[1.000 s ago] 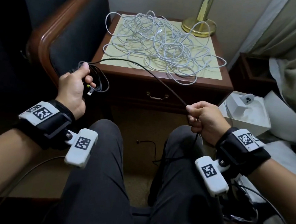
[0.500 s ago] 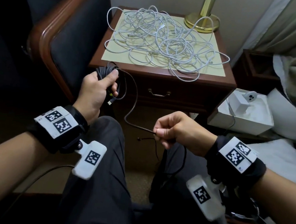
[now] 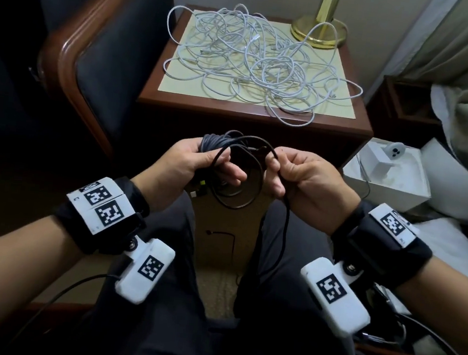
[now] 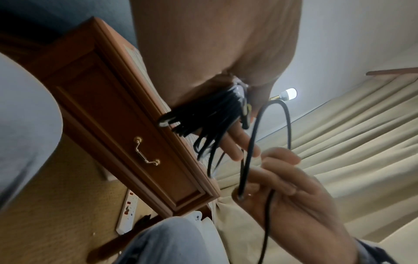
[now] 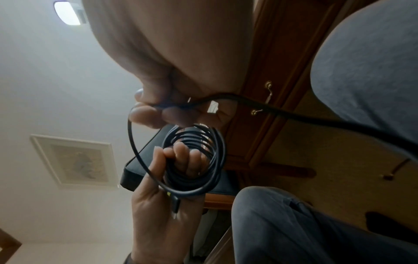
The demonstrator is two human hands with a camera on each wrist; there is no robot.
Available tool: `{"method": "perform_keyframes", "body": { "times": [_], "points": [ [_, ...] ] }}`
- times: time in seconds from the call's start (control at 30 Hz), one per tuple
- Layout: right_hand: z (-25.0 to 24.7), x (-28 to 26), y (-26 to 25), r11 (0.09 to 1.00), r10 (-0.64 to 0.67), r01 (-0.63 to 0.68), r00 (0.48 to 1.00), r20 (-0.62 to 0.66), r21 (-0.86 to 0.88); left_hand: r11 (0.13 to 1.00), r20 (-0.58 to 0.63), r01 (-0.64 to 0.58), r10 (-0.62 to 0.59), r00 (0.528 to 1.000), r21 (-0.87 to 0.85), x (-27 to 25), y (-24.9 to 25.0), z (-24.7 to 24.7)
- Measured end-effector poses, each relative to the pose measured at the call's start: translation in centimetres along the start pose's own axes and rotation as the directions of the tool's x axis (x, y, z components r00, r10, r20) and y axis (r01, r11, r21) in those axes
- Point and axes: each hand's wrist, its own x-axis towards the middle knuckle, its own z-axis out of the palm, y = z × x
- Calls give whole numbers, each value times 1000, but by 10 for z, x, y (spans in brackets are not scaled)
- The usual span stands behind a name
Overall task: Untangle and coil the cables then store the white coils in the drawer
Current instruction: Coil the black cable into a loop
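A black cable coil (image 3: 218, 147) hangs from my left hand (image 3: 200, 159), whose thumb and fingers grip its top; the wrist views show the same coil (image 5: 194, 157) (image 4: 210, 114) looped round the fingers. My right hand (image 3: 287, 171) pinches the loose black strand (image 3: 286, 219) close to the coil, and the strand drops down between my knees. A tangle of white cables (image 3: 255, 62) lies on the nightstand top (image 3: 343, 127) behind both hands. The drawer (image 4: 126, 135) with a brass handle (image 4: 144, 151) is closed.
A brass lamp base (image 3: 318, 31) stands at the nightstand's back right. A wooden-framed chair (image 3: 90, 57) is to the left. An open white box (image 3: 387, 177) sits on the floor to the right, beside bedding. A power strip (image 4: 127, 210) lies on the carpet.
Both hands have come together in front of the nightstand. The right hand brought the black strand up to the coil, adding a loop; the slack between the hands is gone.
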Motion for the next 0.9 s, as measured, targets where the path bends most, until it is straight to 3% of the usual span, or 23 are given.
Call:
{"method": "perform_keyframes", "body": {
  "times": [0.27,0.47,0.67,0.8,0.9],
  "points": [
    [1,2,-2,988,28,-12,995,-100,151,941,9,125,-129,992,-315,-5,6,8],
    [-3,3,-5,969,71,-32,986,-151,246,934,97,175,-152,984,-311,-8,6,10],
    [-6,5,3,981,67,-28,977,-203,190,939,125,184,-153,980,-292,-6,8,7],
    [-8,5,14,992,85,-63,973,-216,107,950,79,155,-138,987,-272,-3,11,1],
    [-8,4,20,993,107,-97,978,-176,64,981,-73,74,-89,993,-180,4,13,-8]
  ]
}}
